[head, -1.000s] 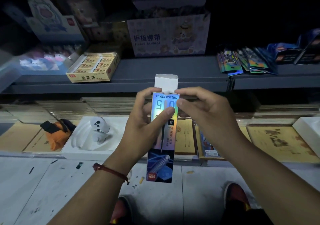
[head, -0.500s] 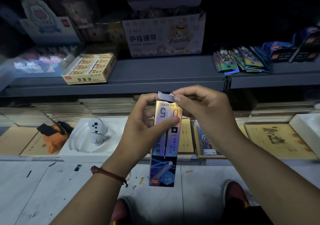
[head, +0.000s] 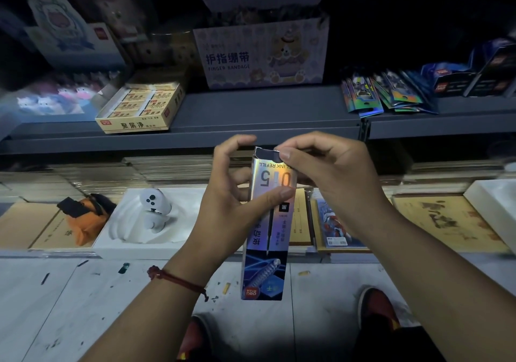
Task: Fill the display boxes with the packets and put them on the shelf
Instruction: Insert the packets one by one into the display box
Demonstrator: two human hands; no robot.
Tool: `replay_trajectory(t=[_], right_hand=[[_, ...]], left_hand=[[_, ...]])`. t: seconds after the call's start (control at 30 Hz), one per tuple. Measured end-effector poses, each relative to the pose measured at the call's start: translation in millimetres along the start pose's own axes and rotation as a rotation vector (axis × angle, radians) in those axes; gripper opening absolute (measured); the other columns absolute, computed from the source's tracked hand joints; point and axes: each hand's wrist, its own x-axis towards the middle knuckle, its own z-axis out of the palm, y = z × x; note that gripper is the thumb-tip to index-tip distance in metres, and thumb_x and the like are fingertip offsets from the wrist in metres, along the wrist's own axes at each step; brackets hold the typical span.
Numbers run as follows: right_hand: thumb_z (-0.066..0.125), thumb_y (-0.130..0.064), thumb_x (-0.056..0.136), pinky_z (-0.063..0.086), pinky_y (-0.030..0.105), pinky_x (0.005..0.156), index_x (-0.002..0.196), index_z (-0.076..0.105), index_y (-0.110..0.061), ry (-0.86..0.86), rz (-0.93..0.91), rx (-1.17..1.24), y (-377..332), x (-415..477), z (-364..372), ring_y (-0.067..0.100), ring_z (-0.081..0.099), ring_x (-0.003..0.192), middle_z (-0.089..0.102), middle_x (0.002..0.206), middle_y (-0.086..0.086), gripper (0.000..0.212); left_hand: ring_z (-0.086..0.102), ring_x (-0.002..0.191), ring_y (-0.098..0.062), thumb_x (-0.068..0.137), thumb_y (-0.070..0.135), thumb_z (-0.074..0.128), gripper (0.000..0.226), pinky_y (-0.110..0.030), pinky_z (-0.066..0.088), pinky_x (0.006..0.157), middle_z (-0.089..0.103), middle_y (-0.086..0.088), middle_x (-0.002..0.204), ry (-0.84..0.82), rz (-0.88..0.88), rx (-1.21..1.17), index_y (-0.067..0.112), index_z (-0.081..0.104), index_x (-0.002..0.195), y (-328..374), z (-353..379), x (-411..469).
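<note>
A tall holographic gel ink refill box (head: 266,238) hangs upright in front of me, printed upside down. My left hand (head: 229,208) grips its upper half, thumb across the front. My right hand (head: 326,177) pinches the top flap, which is bent down over the box mouth. Loose holographic packets (head: 385,96) lie in a heap on the grey shelf (head: 251,116) at the right, beside dark display boxes (head: 469,79).
A yellow eraser box (head: 139,110) and a finger bandage carton (head: 262,57) stand on the shelf. Below lie stacked notebooks (head: 446,222), a white foam tray (head: 134,236) with a white figure and an orange object (head: 83,219). My shoes (head: 377,308) are on the tiled floor.
The white top flap stood upright a second ago; my right hand has folded it down over the box mouth. The box has tilted slightly and the view has shifted a little.
</note>
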Motion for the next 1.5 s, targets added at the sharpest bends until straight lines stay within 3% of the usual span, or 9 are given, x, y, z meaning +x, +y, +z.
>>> replay_trajectory(t=[0.2,0.4,0.53,0.67,0.77,0.87,0.93,1.07,1.5], right_hand=[[0.070,-0.009,0.094,0.063,0.036,0.080,0.103,0.079,-0.015,-0.081,-0.024,-0.076,2,1,-1,0.015,0.075,0.093,0.078,0.094,-0.002,0.014],[0.072,-0.008,0.092,0.060,0.022,0.072,0.105,0.076,-0.019,-0.139,-0.023,-0.113,5,0,1,0.010,0.075,0.090,0.077,0.094,-0.007,0.018],[0.073,-0.012,0.093,0.064,0.031,0.075,0.112,0.076,-0.019,-0.146,0.037,-0.073,6,1,2,0.013,0.077,0.089,0.079,0.097,-0.003,0.021],[0.072,-0.008,0.091,0.065,0.042,0.076,0.106,0.078,-0.014,0.026,0.185,0.178,5,8,0,0.025,0.077,0.089,0.078,0.097,0.008,0.017],[0.069,-0.009,0.095,0.064,0.040,0.073,0.107,0.075,-0.010,0.246,0.242,0.357,1,16,-13,0.028,0.077,0.092,0.078,0.102,0.012,0.014],[0.068,-0.011,0.096,0.063,0.038,0.076,0.112,0.072,-0.008,0.421,0.268,0.493,1,19,-28,0.030,0.076,0.096,0.077,0.104,0.016,0.016],[0.068,-0.011,0.096,0.064,0.040,0.078,0.116,0.070,-0.005,0.487,0.275,0.533,2,18,-32,0.030,0.076,0.097,0.076,0.108,0.019,0.021],[0.069,-0.011,0.096,0.064,0.039,0.079,0.117,0.070,-0.005,0.521,0.290,0.585,3,16,-31,0.030,0.076,0.097,0.075,0.110,0.019,0.022],[0.071,-0.016,0.095,0.063,0.039,0.081,0.115,0.069,-0.008,0.557,0.290,0.546,6,15,-22,0.031,0.075,0.099,0.070,0.120,0.021,0.022]], left_hand=[[0.073,0.098,-0.027,0.083,0.016,0.076,0.056,-0.052,0.063,0.071,0.070,-0.002,0.114,0.012,0.026,0.030,0.020,0.049,0.131,0,-2,1],[0.072,0.101,-0.030,0.084,0.014,0.075,0.043,-0.052,0.063,0.071,0.068,-0.009,0.115,0.025,-0.016,0.012,0.015,0.055,0.121,0,-4,3],[0.075,0.092,-0.030,0.082,0.014,0.074,0.051,-0.048,0.063,0.070,0.073,-0.012,0.109,0.013,-0.039,-0.045,0.015,0.052,0.128,2,-7,4],[0.075,0.091,-0.032,0.085,0.019,0.068,0.063,-0.038,0.062,0.070,0.076,-0.013,0.106,-0.040,-0.181,-0.186,0.027,0.040,0.141,8,-9,3],[0.072,0.101,-0.030,0.089,0.025,0.071,0.051,-0.033,0.061,0.068,0.072,-0.015,0.115,-0.071,-0.252,-0.382,0.024,0.052,0.136,12,-24,4],[0.060,0.122,-0.042,0.079,0.036,0.082,0.064,-0.046,0.061,0.086,0.059,-0.024,0.135,-0.187,-0.272,-0.605,0.019,0.056,0.135,10,-38,1],[0.050,0.131,-0.050,0.079,0.027,0.084,0.069,-0.053,0.055,0.096,0.050,-0.026,0.146,-0.266,-0.252,-0.701,0.016,0.053,0.140,8,-42,1],[0.051,0.134,-0.040,0.074,0.004,0.084,0.069,-0.038,0.057,0.092,0.050,-0.021,0.148,-0.301,-0.209,-0.803,0.017,0.058,0.137,7,-40,-1],[0.067,0.117,-0.028,0.065,0.010,0.088,0.064,-0.026,0.061,0.076,0.060,-0.018,0.138,-0.065,-0.215,-0.823,0.024,0.071,0.125,7,-30,4]])
